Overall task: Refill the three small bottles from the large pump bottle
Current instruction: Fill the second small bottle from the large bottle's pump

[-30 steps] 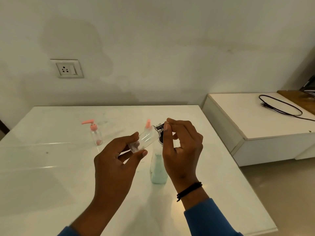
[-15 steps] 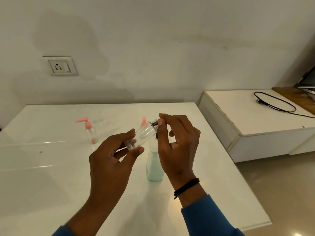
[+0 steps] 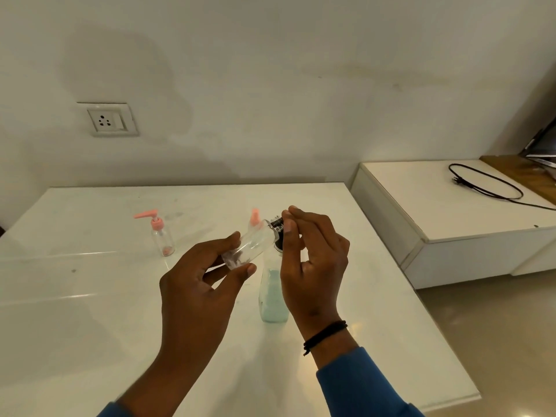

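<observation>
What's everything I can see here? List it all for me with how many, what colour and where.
held bottle: 1, clear, tilted, above the table between both hands
cap: 1, dark and silvery, on the held bottle's neck
pump bottle: 1, clear with pale blue liquid, upright on the table behind the hands
pink-pump bottles: 2, clear; one at left on the table, one mostly hidden behind the held bottle
table: 1, white, centre
socket: 1, white, on the wall
cabinet: 1, white, right
cable: 1, black, on the cabinet
wristband: 1, black, right wrist
left hand: grips the held bottle
right hand: pinches the cap
</observation>
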Demonstrator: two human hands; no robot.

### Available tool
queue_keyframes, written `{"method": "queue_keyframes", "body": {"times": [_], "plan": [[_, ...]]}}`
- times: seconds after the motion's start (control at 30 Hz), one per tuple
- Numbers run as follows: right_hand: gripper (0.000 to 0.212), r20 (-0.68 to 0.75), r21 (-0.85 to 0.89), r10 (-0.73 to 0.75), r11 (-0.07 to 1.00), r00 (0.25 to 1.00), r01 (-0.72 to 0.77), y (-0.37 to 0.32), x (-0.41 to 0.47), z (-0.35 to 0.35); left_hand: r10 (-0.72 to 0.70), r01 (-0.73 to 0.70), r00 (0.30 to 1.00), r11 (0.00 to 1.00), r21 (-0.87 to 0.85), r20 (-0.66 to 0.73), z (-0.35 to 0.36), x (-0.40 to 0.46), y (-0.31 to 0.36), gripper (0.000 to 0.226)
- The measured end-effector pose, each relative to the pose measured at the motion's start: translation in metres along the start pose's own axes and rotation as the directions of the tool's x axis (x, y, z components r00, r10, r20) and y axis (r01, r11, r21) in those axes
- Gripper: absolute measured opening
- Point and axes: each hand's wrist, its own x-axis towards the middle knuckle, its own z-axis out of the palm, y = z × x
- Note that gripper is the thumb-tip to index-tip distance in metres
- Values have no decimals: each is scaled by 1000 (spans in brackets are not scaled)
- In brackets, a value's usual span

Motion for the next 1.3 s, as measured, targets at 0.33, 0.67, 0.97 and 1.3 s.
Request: {"method": "queue_keyframes", "body": {"times": [0.33,0.67,0.97,1.3], "plan": [[30,-15,20,4,1000,1000,-3,2,-1,2,1,-1,1000,1000,-2,-4,0,0,-3,44],[35,-38,-31,4,1000,999,-5,1,-2,2,-4,4,1000,1000,-2,-6,1,-1,-1,43],[28,-47,46,28,999,999,-26,0,3,1,46,-46,999,999,4,0,2,-2,1,42],[25,-18,77,50,996,999,-48,-1,5,0,43,-43,999,999,3,-15,1,-1,1,43]]}}
